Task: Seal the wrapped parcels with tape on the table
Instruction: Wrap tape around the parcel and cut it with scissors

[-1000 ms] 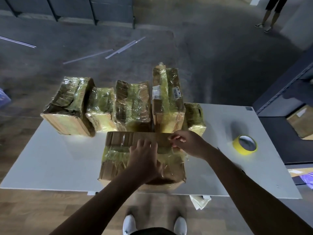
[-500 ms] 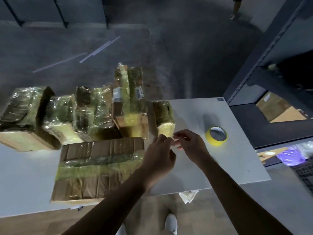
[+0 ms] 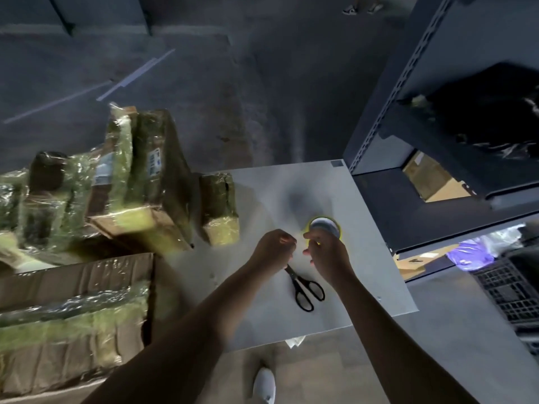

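Hands meet above the right part of the white table (image 3: pixel 285 182): the left hand (image 3: pixel 272 252) and the right hand (image 3: pixel 328 253) sit close together but apart, knuckles up, fingers curled inward toward each other. Whether they pinch anything between them cannot be told. Just beyond the right hand, partly hidden by it, the yellow tape roll (image 3: pixel 324 223) lies flat on the table. Black-handled scissors (image 3: pixel 306 288) lie on the table below the hands, blades pointing under the left hand, handles toward the near edge. Left of the hands stands a small wrapped parcel (image 3: pixel 220 205), and beside it a tall wrapped parcel (image 3: pixel 145 170) with a label on its face. More film-wrapped parcels crowd the far left, blurred. A large flat parcel (image 3: pixel 73 316) fills the near left. A dark shelving rack (image 3: pixel 408 112) stands at the table's right side.
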### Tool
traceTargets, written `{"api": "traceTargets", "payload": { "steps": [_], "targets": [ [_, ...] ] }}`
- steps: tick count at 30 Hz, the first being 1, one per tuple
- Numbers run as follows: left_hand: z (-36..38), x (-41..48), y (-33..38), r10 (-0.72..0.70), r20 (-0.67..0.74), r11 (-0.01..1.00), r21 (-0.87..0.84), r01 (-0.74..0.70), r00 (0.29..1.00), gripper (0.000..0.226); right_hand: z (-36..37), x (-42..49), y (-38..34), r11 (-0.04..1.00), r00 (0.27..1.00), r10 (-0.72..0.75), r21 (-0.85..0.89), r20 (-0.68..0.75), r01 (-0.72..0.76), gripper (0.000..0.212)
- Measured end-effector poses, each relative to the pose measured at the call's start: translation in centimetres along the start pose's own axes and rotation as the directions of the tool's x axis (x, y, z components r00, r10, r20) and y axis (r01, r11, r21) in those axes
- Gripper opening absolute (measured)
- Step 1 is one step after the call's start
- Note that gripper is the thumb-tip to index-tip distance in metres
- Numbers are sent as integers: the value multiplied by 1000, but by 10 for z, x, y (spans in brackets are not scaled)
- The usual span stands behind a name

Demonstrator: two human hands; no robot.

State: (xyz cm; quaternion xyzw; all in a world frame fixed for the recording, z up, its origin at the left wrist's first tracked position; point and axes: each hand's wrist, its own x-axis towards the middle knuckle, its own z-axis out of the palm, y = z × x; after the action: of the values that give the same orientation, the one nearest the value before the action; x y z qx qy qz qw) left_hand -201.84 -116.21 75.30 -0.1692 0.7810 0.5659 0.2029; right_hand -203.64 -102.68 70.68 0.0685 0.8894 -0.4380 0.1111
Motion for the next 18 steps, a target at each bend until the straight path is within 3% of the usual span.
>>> {"api": "traceTargets", "payload": {
  "steps": [4,9,14,18],
  "targets": [
    [17,21,0,-92,28,994,-52,93,995,24,-3,21,25,970,999,-50,-237,4,49,26],
    [25,37,-7,-160,37,981,-102,163,986,23,2,32,41,881,977,15,-466,211,87,32],
    [19,44,-13,-219,43,959,-175,224,975,18,5,33,34,891,988,6,-450,153,64,34],
    [12,45,-17,-211,0,957,-203,207,978,12,11,17,6,932,986,-151,-322,75,167,30]
  ]
}}
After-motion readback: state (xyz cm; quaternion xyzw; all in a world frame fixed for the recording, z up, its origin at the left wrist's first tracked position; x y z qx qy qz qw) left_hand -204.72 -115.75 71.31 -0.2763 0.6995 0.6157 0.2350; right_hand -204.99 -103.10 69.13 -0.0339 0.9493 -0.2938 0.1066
